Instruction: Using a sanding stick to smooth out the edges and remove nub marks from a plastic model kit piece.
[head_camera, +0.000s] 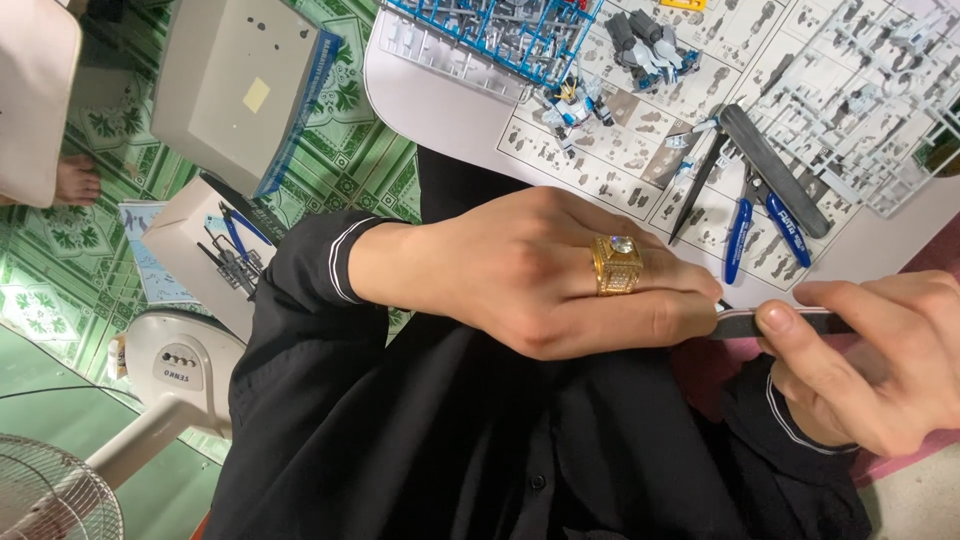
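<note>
Centre frame: left hand (540, 275) curled shut, contents hidden; right hand (870, 365) fingers pinching flat dark sanding stick (775, 322) at right edge. Pinching loosely, risking slipping against knuckles above black shirt (450, 450).

I see the left hand (540, 270), gold ring (617, 264) on it, pinching something hidden at the dark sanding stick (775, 322). Right hand (870, 365) grips that stick; blue-handled nippers (765, 232) lie beyond it.
</note>
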